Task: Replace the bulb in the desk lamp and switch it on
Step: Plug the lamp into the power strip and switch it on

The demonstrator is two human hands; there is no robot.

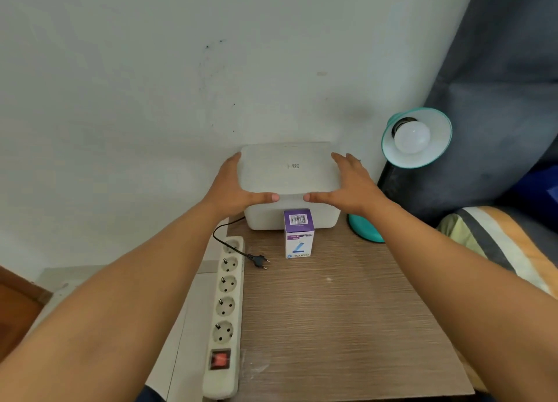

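Note:
A teal desk lamp stands at the table's back right, its shade (434,155) tilted toward me with a white bulb (412,138) screwed in; its base (365,228) shows behind my right wrist. A purple-and-white bulb box (298,234) stands upright in front of a white plastic container (290,219). My left hand (238,187) and my right hand (347,184) grip the two sides of the container's white lid (287,169), thumbs along its front edge. The lamp's black plug (258,260) lies loose on the table, not in a socket.
A white power strip (225,314) with several sockets and a red switch lies along the wooden table's (332,311) left edge. A pale wall is right behind the container. A dark blue cushion and striped fabric (498,250) are on the right.

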